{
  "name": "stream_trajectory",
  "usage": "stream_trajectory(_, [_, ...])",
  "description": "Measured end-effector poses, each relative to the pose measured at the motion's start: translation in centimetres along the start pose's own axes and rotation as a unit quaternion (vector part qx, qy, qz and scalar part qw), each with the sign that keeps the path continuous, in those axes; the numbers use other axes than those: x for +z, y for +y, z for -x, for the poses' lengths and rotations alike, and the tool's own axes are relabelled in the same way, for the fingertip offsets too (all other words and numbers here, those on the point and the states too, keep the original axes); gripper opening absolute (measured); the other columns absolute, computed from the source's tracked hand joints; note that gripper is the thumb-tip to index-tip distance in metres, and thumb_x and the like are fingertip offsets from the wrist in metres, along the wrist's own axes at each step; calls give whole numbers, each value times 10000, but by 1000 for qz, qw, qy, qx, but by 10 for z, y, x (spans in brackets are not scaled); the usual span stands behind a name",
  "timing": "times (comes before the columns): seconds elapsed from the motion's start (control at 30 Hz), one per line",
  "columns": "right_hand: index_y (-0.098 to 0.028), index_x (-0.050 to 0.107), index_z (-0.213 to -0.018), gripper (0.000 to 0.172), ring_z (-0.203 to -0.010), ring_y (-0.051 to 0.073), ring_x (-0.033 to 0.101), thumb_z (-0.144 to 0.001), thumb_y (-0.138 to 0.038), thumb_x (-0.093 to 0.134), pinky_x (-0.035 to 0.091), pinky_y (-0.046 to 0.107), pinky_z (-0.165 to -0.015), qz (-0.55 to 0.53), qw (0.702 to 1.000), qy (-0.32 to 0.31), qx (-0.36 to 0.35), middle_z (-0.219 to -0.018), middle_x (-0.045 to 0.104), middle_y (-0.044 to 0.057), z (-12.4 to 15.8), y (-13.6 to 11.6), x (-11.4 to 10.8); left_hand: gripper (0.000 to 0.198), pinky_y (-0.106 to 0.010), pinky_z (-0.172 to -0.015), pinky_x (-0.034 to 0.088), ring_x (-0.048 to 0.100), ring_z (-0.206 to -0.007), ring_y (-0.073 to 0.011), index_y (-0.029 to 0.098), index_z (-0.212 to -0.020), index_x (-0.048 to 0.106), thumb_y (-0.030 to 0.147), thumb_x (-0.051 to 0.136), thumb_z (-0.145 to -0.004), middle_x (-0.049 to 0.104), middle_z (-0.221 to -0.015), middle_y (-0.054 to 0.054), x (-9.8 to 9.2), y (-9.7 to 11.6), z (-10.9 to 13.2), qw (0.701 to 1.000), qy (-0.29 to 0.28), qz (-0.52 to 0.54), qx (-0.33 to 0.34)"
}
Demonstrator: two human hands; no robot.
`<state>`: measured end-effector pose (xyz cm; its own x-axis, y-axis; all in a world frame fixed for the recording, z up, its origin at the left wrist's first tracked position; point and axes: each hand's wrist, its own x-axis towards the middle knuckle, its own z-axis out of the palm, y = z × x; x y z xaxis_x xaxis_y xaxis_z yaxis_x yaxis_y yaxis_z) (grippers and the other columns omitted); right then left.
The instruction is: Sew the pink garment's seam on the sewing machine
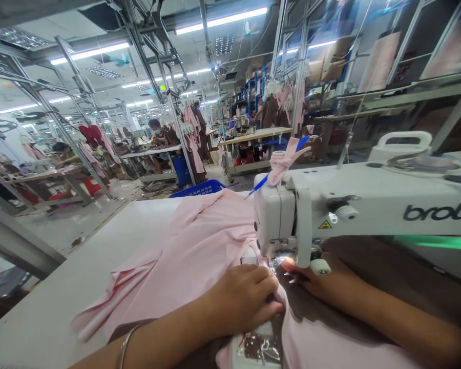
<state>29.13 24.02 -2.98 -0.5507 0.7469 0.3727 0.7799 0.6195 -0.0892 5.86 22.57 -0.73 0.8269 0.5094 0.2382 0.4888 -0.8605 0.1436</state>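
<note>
Left hand (244, 297) curled, fingers bunching pink fabric (188, 256) just before the sewing machine (292, 220) needle. Right hand (318, 279) flat, fingers open, pressing fabric under machine head; fingertips partly hidden.

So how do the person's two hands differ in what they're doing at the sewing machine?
The left hand is curled into a loose fist, bunching the pink fabric in front of the needle; the right hand lies flatter. The left hand is in plain view, while the right hand is partly hidden under the head of the sewing machine. The left wrist wears a bangle; none shows on the right. Both rest on the pink fabric.
</note>
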Motion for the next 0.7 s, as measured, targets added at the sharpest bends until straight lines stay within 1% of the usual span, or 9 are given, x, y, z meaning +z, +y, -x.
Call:
stream_trajectory(0.07, [-213,726,-888,346,-677,241,711,-793,-46,438,539,312,-626,6,1000,-6,-6,-798,755,51,3,-2,-4,210,-334,-848,523,631,-922,-216,143,-1007,580,309,459,-964,655,-960,-75,6,2,-1,1000,21,-20,-2])
stream_trajectory(0.1, [-207,719,-891,353,-676,246,710,-781,-39,429,537,316,-630,4,1000,-8,-10,-806,755,57,4,-3,-5,205,-334,-844,523,628,-914,-212,145,-1007,580,292,441,-969,651,-951,-72,8,3,-2,999,30,-25,-1])
stream_trajectory(0.17, [-204,698,-866,307,-651,244,704,-742,-42,468,529,307,-613,-6,1000,-11,-19,-783,746,55,6,-5,-7,192,-330,-867,516,621,-928,-204,151,-1010,578,267,429,-974,644,-950,-68,11,4,-2,999,42,-25,-3])
stream_trajectory(0.27, [-224,659,-851,280,-599,195,686,-678,-37,544,496,246,-557,-31,999,-18,-28,-741,728,4,9,-8,-5,158,-321,-892,507,608,-956,-200,155,-1023,574,222,445,-959,638,-973,-66,11,3,0,999,45,-14,-7])
stream_trajectory(0.37, [-250,646,-889,323,-531,136,655,-669,-23,580,433,186,-483,-52,998,-24,-29,-703,713,-53,11,-12,-3,157,-317,-893,500,599,-949,-196,155,-1028,571,173,435,-952,636,-981,-61,10,2,2,999,42,5,-8])
stream_trajectory(0.43, [-259,647,-926,366,-501,120,637,-659,-14,598,401,177,-453,-59,997,-22,-32,-707,713,-67,11,-15,-2,159,-318,-883,498,594,-942,-197,154,-1031,567,164,428,-954,635,-984,-62,9,2,3,999,45,20,-18])
stream_trajectory(0.57, [-220,641,-871,344,-466,136,616,-656,33,552,357,215,-429,-36,998,-3,-50,-711,705,-32,10,-16,-1,208,-326,-903,489,581,-981,-205,161,-1102,559,130,438,-936,630,-1038,-63,9,2,3,998,45,39,-30])
stream_trajectory(0.63, [-211,638,-925,399,-494,157,636,-668,57,491,379,238,-452,-14,996,6,-83,-759,715,-10,11,-16,-1,230,-331,-922,482,576,-999,-206,175,-1125,558,125,437,-936,626,-1057,-59,10,1,2,998,43,44,-30])
stream_trajectory(0.7, [-208,616,-1027,476,-572,172,673,-680,72,449,434,247,-507,-6,992,7,-127,-836,727,0,14,-15,-2,224,-331,-930,478,570,-1002,-205,175,-1117,558,125,439,-934,621,-1059,-59,11,1,2,997,46,50,-36])
